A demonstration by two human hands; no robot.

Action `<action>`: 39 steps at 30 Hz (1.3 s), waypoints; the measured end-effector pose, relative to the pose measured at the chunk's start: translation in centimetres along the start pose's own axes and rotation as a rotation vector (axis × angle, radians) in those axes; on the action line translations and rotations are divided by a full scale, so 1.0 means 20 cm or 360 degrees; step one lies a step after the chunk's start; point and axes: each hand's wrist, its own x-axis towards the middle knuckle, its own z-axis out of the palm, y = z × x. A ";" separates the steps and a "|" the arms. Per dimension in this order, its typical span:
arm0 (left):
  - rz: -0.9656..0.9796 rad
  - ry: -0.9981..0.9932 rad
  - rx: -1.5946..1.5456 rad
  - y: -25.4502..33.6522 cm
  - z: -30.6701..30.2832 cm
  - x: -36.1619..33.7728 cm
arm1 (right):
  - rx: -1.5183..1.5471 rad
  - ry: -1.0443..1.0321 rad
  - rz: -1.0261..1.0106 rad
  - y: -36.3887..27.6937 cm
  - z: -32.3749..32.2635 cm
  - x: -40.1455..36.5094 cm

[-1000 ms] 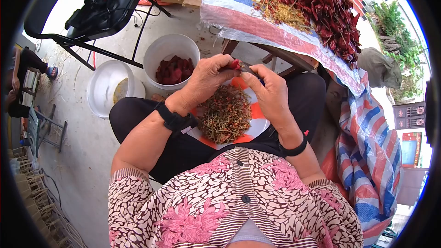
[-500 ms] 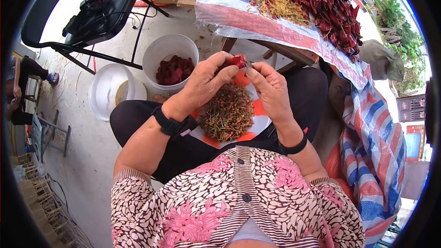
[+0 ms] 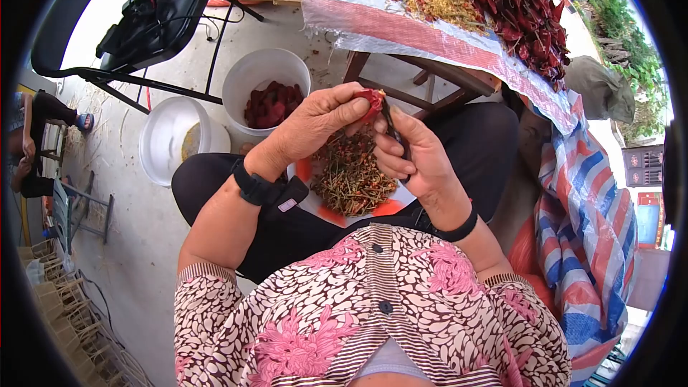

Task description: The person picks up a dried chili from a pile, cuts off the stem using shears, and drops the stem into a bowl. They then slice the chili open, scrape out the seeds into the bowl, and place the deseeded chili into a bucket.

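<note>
Chilli pod (image 3: 371, 98), red, one: I am pinching it between the thumb and fingertips of my left grip (image 3: 315, 129), which is closing tight on it. The pod is hanging over my lap, at 12 o'clock from the plate.

Scissors (image 3: 392, 127), dark, one pair: my right grip (image 3: 419, 161) is curling shut round the handles. The blades are pointing up toward 11 o'clock and reaching the pod's lower end. I cannot tell whether the blades are parted.

Plate (image 3: 304, 169), white and orange, one: it is resting on my lap beneath both grips and carrying a heap of stalks and seeds (image 3: 351, 175).

Bucket (image 3: 247, 75), white, one: it is standing on the floor at 10 o'clock from the plate and holding red chilli pieces (image 3: 272, 105).

Basin (image 3: 161, 136), white, one: it is sitting just beside the bucket, at 9 o'clock from the plate.

Table (image 3: 430, 75), wooden, one: it is standing at 1 o'clock from the plate under a striped sheet (image 3: 387, 21). It is bearing a pile of dried chillies (image 3: 516, 0), with a patch of yellowish husks (image 3: 437, 1) touching the pile on its 9 o'clock side.

Folding chair (image 3: 107, 36), black, one: it is standing at 11 o'clock, well apart from the plate.

Watch (image 3: 251, 185), black, one: it is circling my left wrist.
</note>
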 end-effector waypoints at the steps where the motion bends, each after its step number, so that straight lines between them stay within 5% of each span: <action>1: 0.0005 -0.0046 -0.0007 0.00 -0.01 0.00 | 0.0190 -0.0079 -0.0003 0.00 -0.01 0.01; 3: -0.0064 -0.0188 -0.0035 -0.03 0.00 -0.01 | 0.0566 -0.0236 -0.0011 -0.02 -0.04 0.03; 15: 0.0004 -0.0101 0.0144 -0.08 0.00 0.00 | -0.1643 0.0474 -0.0780 -0.11 0.06 -0.06; 19: 0.0020 -0.0146 0.0266 -0.07 -0.01 0.00 | -0.1630 0.0451 -0.0975 -0.07 0.00 -0.02; 28: 0.0003 -0.0076 0.0237 -0.04 0.03 -0.02 | -0.2474 0.0411 -0.1566 -0.07 0.00 0.01; 39: -0.0103 -0.0304 0.0267 -0.07 0.04 -0.03 | -0.2557 0.0310 -0.1446 -0.07 -0.05 0.00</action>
